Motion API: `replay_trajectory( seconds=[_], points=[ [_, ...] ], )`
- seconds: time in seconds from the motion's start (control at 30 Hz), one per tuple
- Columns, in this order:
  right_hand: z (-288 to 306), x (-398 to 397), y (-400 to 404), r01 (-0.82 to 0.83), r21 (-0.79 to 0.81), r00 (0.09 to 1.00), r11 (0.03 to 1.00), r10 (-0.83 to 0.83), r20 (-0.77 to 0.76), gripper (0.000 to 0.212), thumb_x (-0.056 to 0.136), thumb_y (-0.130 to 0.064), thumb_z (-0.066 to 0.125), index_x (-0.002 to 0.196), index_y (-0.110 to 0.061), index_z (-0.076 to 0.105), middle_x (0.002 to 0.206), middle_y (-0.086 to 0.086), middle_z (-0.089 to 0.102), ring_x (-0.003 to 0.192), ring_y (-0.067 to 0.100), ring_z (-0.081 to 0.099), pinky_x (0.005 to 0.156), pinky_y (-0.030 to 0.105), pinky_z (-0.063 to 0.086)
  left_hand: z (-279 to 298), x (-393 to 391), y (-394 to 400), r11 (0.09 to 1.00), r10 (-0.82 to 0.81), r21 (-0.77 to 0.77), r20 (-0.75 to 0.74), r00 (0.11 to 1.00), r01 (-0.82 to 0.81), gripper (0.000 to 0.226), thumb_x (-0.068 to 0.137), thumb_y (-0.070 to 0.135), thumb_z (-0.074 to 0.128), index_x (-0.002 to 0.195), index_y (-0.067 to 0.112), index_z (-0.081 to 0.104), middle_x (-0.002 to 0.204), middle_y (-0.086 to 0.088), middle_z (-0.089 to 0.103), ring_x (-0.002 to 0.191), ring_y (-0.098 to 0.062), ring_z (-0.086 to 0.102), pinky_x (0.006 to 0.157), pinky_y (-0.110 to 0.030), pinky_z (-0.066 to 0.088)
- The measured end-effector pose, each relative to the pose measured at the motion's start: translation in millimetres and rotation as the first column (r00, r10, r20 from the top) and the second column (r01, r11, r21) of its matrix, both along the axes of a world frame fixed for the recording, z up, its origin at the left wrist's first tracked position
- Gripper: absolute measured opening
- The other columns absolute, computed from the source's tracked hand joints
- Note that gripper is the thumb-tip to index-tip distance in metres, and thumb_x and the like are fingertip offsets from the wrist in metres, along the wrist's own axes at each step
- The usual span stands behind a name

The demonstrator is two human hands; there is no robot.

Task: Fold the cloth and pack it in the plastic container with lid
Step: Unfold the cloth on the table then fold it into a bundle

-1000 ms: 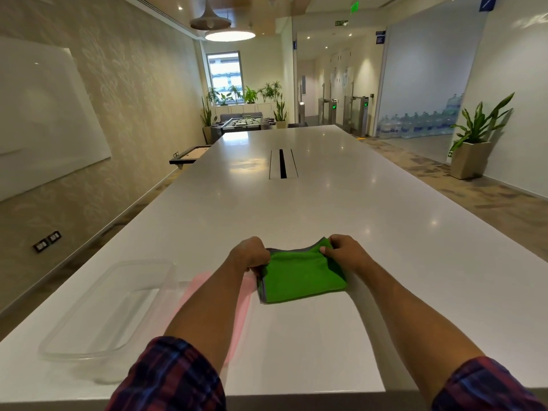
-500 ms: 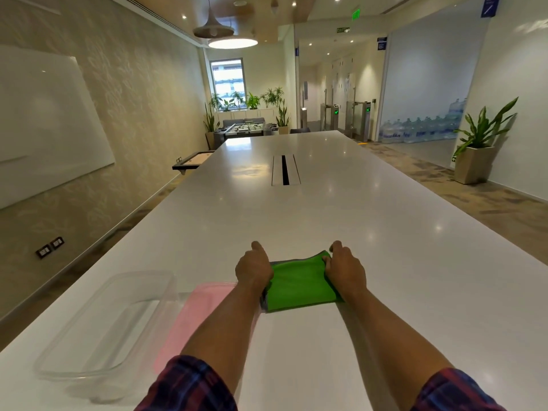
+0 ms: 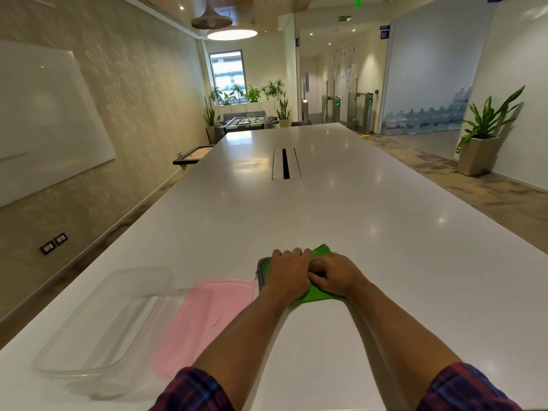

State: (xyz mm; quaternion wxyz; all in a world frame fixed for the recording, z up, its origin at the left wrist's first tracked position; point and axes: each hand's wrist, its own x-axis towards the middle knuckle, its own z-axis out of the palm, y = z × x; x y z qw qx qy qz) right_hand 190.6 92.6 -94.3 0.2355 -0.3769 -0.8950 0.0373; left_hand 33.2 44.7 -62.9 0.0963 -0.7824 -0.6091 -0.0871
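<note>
The green cloth (image 3: 318, 295) lies folded on the white table (image 3: 385, 232), mostly covered by my hands. Its grey underside shows at the left edge, and a green corner sticks out behind my fingers. My left hand (image 3: 288, 271) rests on top of the cloth with its fingers curled over the far edge. My right hand (image 3: 336, 276) lies against it, fingers curled into a fold of the cloth. The clear plastic container (image 3: 142, 272) stands empty at the near left. Its pink lid (image 3: 207, 318) lies flat between the container and the cloth.
A cable slot (image 3: 285, 164) is set in the table's middle, far from my hands. The table's left edge runs just beyond the container. A potted plant (image 3: 482, 143) stands on the floor at the right.
My hands, earlier holding the cloth's two sides apart, have come together over its middle. The cloth now looks narrower and is mostly hidden. The camera has tilted, showing more of the container and lid.
</note>
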Motion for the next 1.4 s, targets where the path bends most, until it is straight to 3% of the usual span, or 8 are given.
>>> replay_trajectory(
  seconds=[0.2,0.4,0.5,0.63,0.83,1.13,1.3,1.4],
  points=[
    [-2.9,0.2,7.0,0.043,-0.259,0.999,0.965,-0.049,-0.018,0.037,0.102,-0.03,0.053,0.138,-0.035,0.064,0.149,-0.015,0.055,0.138,0.003,0.049,0.112,0.029,0.043,-46.3,4.1,-3.7,0.996,0.085,-0.061,0.242,0.966,-0.072,0.056,0.102,0.03,0.028,0.155,0.011,0.031,0.158,-0.009,0.037,0.147,-0.023,0.031,0.122,-0.04,0.021],
    [-4.9,-3.1,7.8,0.167,-0.362,0.983,0.917,-0.184,-0.014,0.046,0.109,-0.029,0.043,0.153,-0.017,0.046,0.164,0.001,0.037,0.154,0.014,0.026,0.125,0.027,0.018,-48.7,-15.4,-1.7,0.974,0.219,-0.105,0.208,0.953,-0.201,0.081,0.097,0.062,0.025,0.158,0.008,0.021,0.165,-0.012,0.021,0.153,-0.025,0.017,0.125,-0.044,0.009],
    [-14.6,-0.6,6.8,0.367,-0.36,0.9,0.858,-0.425,-0.096,0.05,0.106,-0.034,0.046,0.15,-0.01,0.049,0.16,0.007,0.042,0.151,0.022,0.033,0.121,0.034,0.027,-52.1,-24.5,-4.0,0.968,0.247,-0.09,0.213,0.945,-0.233,0.078,0.097,0.062,0.025,0.159,0.013,0.021,0.165,-0.011,0.021,0.153,-0.024,0.016,0.124,-0.043,0.01],
    [-17.1,2.9,1.0,0.686,-0.103,0.719,0.72,-0.693,-0.059,0.054,0.093,-0.054,0.054,0.111,-0.005,0.068,0.113,0.012,0.064,0.106,0.03,0.059,0.089,0.04,0.047,-53.3,-24.3,-4.9,0.972,0.235,-0.08,0.22,0.947,-0.222,0.075,0.099,0.058,0.025,0.159,0.013,0.02,0.165,-0.011,0.021,0.154,-0.023,0.016,0.125,-0.04,0.01],
    [-9.9,10.7,1.5,0.431,-0.425,0.766,0.796,-0.572,-0.295,0.033,0.08,-0.044,0.075,0.085,-0.016,0.057,0.085,-0.002,0.058,0.08,0.022,0.06,0.061,0.03,0.042,-54.8,-25.3,-4.3,0.976,0.218,-0.058,0.182,0.959,-0.211,0.074,0.099,0.056,0.025,0.159,0.012,0.021,0.165,-0.012,0.023,0.153,-0.024,0.018,0.125,-0.042,0.011],
    [4.8,-2.5,-14.5,0.244,-0.504,0.527,0.829,-0.55,-0.648,0.035,0.076,-0.036,0.079,0.103,-0.035,0.058,0.083,0.004,0.069,0.073,0.018,0.069,0.064,0.038,0.056,-46.1,-14.1,-16.6,0.961,0.219,0.143,0.119,0.968,-0.235,0.066,0.095,0.043,0.047,0.145,0.001,0.045,0.158,-0.026,0.031,0.142,-0.039,0.038,0.124,-0.049,0.01],
    [32.1,-27.6,-13.9,0.239,-0.483,0.582,0.842,-0.523,-0.623,0.03,0.078,-0.028,0.078,0.103,-0.027,0.061,0.08,-0.005,0.065,0.071,0.01,0.063,0.061,0.025,0.051,-34.1,-8.5,-24.0,0.987,0.078,0.144,-0.06,0.995,-0.068,0.045,0.088,0.029,0.037,0.125,0.01,0.054,0.122,-0.013,0.057,0.1,-0.032,0.053,0.085,-0.043,0.038],
    [47.5,-46.9,-16.3,0.172,-0.47,0.637,0.866,-0.462,-0.618,0.035,0.077,-0.03,0.078,0.108,-0.028,0.061,0.088,-0.011,0.065,0.076,0.005,0.065,0.062,0.02,0.053,-26.2,-10.9,-22.9,0.982,0.159,0.047,0.319,0.934,-0.184,0.029,0.093,0.025,0.036,0.115,0.011,0.047,0.107,-0.011,0.062,0.092,-0.029,0.058,0.073,-0.036,0.041]
  ],
)
